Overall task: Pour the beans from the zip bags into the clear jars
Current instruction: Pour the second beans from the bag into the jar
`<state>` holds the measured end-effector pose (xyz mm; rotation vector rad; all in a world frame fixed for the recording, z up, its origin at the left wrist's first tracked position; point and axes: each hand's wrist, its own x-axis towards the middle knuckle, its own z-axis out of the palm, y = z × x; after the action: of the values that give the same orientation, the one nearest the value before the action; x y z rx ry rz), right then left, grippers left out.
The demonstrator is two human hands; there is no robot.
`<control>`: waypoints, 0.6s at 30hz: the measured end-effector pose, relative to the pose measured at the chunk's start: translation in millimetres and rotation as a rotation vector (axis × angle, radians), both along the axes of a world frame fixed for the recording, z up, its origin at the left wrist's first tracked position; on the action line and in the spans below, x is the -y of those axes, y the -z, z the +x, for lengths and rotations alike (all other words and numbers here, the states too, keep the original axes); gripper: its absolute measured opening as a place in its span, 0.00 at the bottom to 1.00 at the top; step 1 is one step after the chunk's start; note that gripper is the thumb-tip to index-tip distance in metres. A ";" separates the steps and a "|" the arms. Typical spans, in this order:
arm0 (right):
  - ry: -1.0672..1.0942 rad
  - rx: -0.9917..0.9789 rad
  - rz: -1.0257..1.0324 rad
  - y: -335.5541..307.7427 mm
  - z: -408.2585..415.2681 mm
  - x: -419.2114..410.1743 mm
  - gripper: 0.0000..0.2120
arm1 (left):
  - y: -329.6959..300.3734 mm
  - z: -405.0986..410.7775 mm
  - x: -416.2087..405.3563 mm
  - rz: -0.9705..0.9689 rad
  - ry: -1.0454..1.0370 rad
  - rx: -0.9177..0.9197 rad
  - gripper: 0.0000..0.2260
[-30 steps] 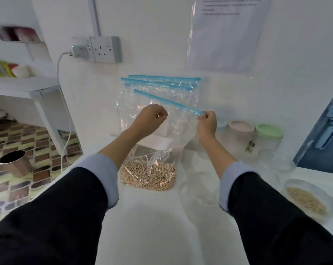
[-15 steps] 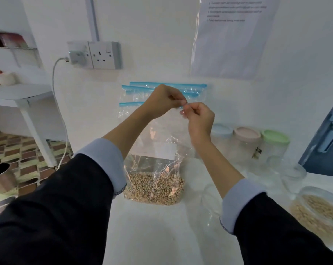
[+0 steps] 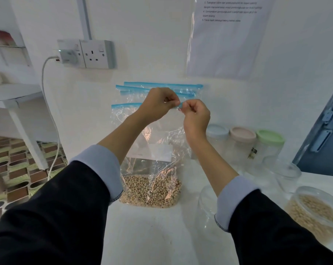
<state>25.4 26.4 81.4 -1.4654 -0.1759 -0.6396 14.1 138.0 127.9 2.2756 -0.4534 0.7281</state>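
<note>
White wall and white counter (image 3: 152, 236) fill the head view. Standing on the counter, one zip bag (image 3: 152, 150) holds beans (image 3: 150, 190) at its bottom; the left hand (image 3: 158, 104) and right hand (image 3: 196, 117) both pinch its blue zip strip — opening looks barely begun. Behind it lean what seem two or three flat bags (image 3: 188, 90). One jar (image 3: 314, 211) at right already holds beans, two open jars (image 3: 288, 175) stand empty, and three lidded jars (image 3: 242, 144) wait — most pouring remains.
</note>
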 end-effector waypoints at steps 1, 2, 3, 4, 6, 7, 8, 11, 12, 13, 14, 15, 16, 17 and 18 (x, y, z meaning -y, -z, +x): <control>0.001 -0.004 0.011 -0.3 0.1 -0.3 0.12 | 0.4 0.9 0.4 0.029 -0.004 0.016 0.05; 0.001 -0.009 0.019 -0.5 0.3 -0.5 0.11 | 1.2 1.4 1.0 0.052 -0.005 0.028 0.05; 0.001 -0.013 0.025 -0.6 0.4 -0.7 0.10 | 1.8 2.2 1.3 0.064 -0.007 0.033 0.05; -0.001 -0.018 0.029 -0.5 0.5 -0.7 0.10 | 2.0 3.0 1.2 0.071 -0.006 0.038 0.05; -0.010 -0.025 0.042 -0.6 0.4 -0.7 0.12 | 1.5 3.2 1.5 0.080 -0.003 0.047 0.05; -0.018 -0.029 0.055 -1.0 0.7 -0.8 0.14 | 0.8 3.3 1.7 0.083 -0.001 0.048 0.05; -0.024 -0.035 0.068 -1.6 0.9 -0.9 0.15 | 0.1 4.1 1.4 0.083 0.001 0.050 0.05; -0.041 -0.051 0.102 -4.0 1.2 -1.2 0.15 | -0.3 6.4 1.3 0.088 -0.001 0.049 0.05; -0.048 -0.053 0.112 -4.1 1.3 -1.1 0.15 | 0.2 6.9 1.1 0.091 0.001 0.050 0.05; -0.053 -0.055 0.119 -3.8 1.6 -0.8 0.15 | 0.9 7.6 0.4 0.090 0.004 0.048 0.05; -0.053 -0.060 0.126 -3.4 1.9 -0.2 0.15 | 1.6 8.2 -1.0 0.090 0.005 0.044 0.05; -0.049 -0.065 0.139 -3.2 2.5 0.7 0.14 | 2.2 8.3 -2.7 0.091 0.002 0.039 0.04; -0.041 -0.074 0.160 -3.3 3.8 2.1 0.14 | 2.7 8.9 -5.4 0.093 -0.003 0.034 0.04; -0.030 -0.086 0.186 -3.5 5.8 4.4 0.14 | 3.9 9.6 -9.0 0.088 -0.010 0.029 0.04; -0.020 -0.102 0.213 -3.7 7.6 7.2 0.14 | 5.6 10.3 -13.9 0.080 -0.018 0.022 0.04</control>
<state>32.9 19.2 85.1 -1.2857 -0.0417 -0.5488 24.4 151.8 122.3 2.3513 -0.4805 0.7570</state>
